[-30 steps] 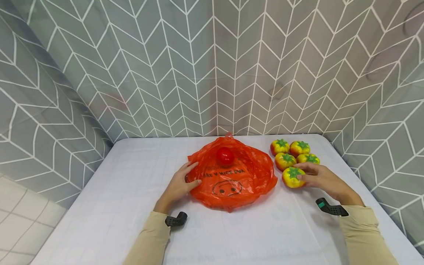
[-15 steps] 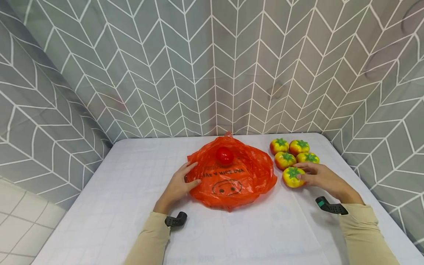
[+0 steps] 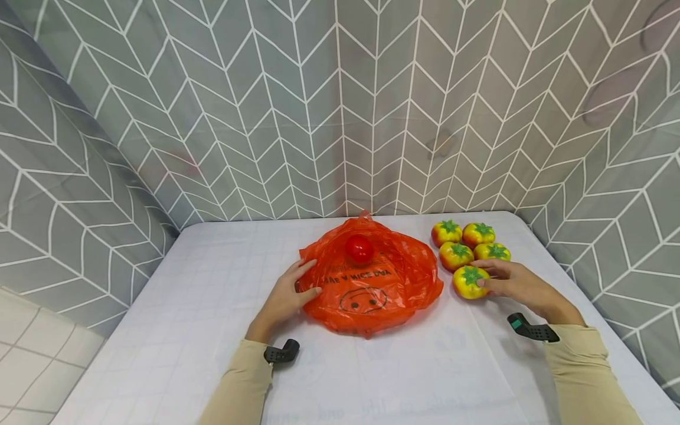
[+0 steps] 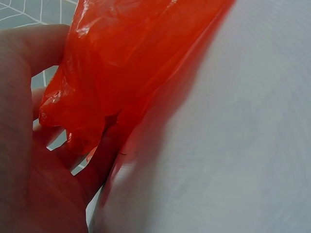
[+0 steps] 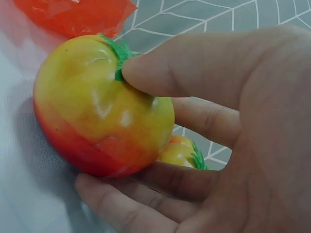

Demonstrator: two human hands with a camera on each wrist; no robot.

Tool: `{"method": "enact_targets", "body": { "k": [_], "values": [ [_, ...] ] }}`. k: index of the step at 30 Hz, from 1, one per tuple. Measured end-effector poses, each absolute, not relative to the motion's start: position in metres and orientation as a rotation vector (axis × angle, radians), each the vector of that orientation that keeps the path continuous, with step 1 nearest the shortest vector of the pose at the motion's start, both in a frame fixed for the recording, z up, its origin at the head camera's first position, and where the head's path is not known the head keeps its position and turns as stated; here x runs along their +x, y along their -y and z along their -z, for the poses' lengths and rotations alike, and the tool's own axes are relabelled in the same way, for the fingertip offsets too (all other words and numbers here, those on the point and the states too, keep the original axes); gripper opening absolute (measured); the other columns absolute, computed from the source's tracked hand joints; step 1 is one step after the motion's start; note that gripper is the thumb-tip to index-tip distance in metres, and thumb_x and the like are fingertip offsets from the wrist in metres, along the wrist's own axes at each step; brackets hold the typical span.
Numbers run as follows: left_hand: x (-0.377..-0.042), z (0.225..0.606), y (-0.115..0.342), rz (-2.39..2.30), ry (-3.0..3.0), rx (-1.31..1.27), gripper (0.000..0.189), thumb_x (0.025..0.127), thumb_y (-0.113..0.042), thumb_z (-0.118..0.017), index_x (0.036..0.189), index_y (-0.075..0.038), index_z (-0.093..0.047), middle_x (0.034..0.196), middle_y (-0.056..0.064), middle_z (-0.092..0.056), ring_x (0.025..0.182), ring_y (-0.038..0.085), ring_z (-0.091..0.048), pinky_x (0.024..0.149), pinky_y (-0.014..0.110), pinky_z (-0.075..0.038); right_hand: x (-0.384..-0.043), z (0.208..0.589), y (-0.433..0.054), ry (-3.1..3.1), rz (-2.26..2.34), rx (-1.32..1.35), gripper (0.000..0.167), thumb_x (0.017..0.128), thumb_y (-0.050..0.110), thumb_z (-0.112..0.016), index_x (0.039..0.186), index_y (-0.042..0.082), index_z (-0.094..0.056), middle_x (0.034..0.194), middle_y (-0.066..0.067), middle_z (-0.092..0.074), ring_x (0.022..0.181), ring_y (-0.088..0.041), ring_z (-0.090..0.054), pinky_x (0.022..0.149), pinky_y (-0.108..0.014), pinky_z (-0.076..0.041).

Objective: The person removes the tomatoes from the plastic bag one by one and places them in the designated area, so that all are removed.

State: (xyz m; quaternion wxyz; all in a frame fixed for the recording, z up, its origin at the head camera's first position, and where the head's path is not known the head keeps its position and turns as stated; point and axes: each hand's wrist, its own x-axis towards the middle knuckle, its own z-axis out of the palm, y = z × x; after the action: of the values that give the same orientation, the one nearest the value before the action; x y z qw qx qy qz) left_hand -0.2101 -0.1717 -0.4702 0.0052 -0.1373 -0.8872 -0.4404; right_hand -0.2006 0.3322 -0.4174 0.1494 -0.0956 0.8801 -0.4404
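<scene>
My left hand (image 3: 284, 301) holds the left edge of a red plastic bag (image 3: 393, 295), its film lying between thumb and fingers in the left wrist view. The bag is spread on the table with its mouth facing up and printing inside. A smooth red ball-shaped thing (image 3: 359, 249) sits within. On the right, my right hand (image 3: 515, 286) grips a yellow-and-red artificial tomato (image 5: 97, 111) with a green leafy top. In the right wrist view the thumb lies at the leaves and the fingers reach round the underside. Whether it is off the table cannot be told.
Several similar artificial tomatoes (image 3: 457, 255) stand grouped behind the gripped one, near the table's back right corner. A white cloth covers the table (image 3: 223, 260). Grey patterned curtains (image 3: 340, 118) rise along the back and both sides.
</scene>
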Motion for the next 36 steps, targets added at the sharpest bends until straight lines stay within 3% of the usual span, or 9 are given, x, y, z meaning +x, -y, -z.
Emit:
{"method": "enact_targets", "body": {
  "k": [10, 20, 28, 36],
  "values": [
    [-0.2108, 0.4712, 0.1724, 1.378, 2.772, -0.432, 0.067, 0.089, -0.029, -0.072, 0.15, -0.017, -0.049, 0.159, 0.012, -0.034, 0.146, 0.038, -0.028, 0.115, 0.062, -0.023, -0.2021, 0.4193, -0.3334, -2.518, 1.252, -0.216, 0.067, 0.096, 0.035, -0.065, 0.149, 0.0, -0.041, 0.143, -0.031, -0.045, 0.118, -0.037, -0.054, 0.093, -0.046, -0.054],
    [-0.2111, 0.473, 0.1727, 1.392, 2.77, -0.423, 0.067, 0.089, -0.029, -0.072, 0.15, -0.018, -0.049, 0.159, 0.012, -0.034, 0.146, 0.038, -0.028, 0.115, 0.062, -0.023, -0.2012, 0.4189, -0.3357, -2.522, 1.251, -0.211, 0.068, 0.097, 0.035, -0.064, 0.15, -0.001, -0.04, 0.146, -0.033, -0.041, 0.116, -0.035, -0.057, 0.09, -0.041, -0.055],
    [-0.2109, 0.4722, 0.1729, 1.392, 2.776, -0.428, 0.067, 0.089, -0.03, -0.073, 0.151, -0.018, -0.048, 0.159, 0.013, -0.033, 0.146, 0.038, -0.028, 0.115, 0.063, -0.024, -0.202, 0.4229, -0.3365, -2.539, 1.265, -0.217, 0.065, 0.097, 0.034, -0.065, 0.148, 0.0, -0.042, 0.142, -0.03, -0.048, 0.114, -0.033, -0.057, 0.087, -0.034, -0.053],
    [-0.2111, 0.4724, 0.1729, 1.376, 2.779, -0.434, 0.067, 0.089, -0.029, -0.073, 0.151, -0.018, -0.048, 0.159, 0.012, -0.033, 0.147, 0.037, -0.028, 0.115, 0.062, -0.023, -0.2021, 0.4245, -0.3345, -2.511, 1.289, -0.224, 0.066, 0.098, 0.032, -0.063, 0.148, -0.004, -0.041, 0.142, -0.031, -0.047, 0.113, -0.032, -0.057, 0.088, -0.038, -0.055]
  ]
}}
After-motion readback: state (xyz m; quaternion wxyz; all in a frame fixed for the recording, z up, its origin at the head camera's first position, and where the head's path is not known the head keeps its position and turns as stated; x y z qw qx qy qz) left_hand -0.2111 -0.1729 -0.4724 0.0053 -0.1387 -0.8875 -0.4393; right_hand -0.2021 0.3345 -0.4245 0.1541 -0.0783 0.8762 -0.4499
